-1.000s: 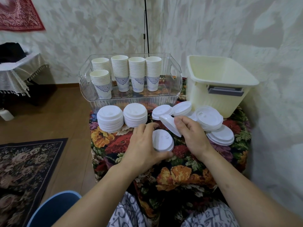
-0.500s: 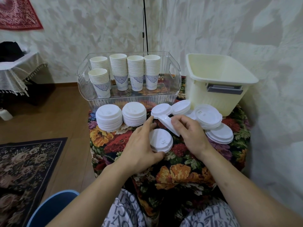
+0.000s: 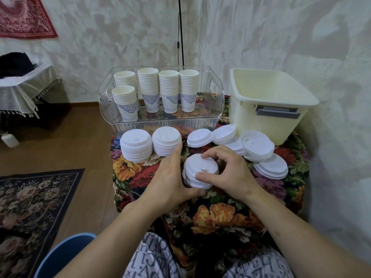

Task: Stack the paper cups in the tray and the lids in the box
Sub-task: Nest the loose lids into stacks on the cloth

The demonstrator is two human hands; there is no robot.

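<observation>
A clear tray [image 3: 218, 93] at the back of the floral table holds several stacks of paper cups [image 3: 168, 91]. To its right stands a cream box [image 3: 261, 125] with nothing visible inside. Two neat lid stacks [image 3: 136, 145] stand before the tray, and loose white lids [image 3: 259, 145] lie in an overlapping heap by the box. Between my hands is a small stack of lids [image 3: 198, 167]. My left hand [image 3: 170, 177] cups its left side, thumb round the front. My right hand [image 3: 226, 171] pinches the top lid flat on that stack with thumb and forefinger.
The small table's cloth [image 3: 220, 215] drops off just in front of my knees. A wooden floor, a dark rug [image 3: 30, 207] and a blue stool edge [image 3: 64, 255] lie to the left. A wall stands close on the right. A black cable [image 3: 180, 37] hangs behind the tray.
My right hand has brought the tilted lid down flat onto the small stack. My left hand's fingers have slid from the stack's top to its left side.
</observation>
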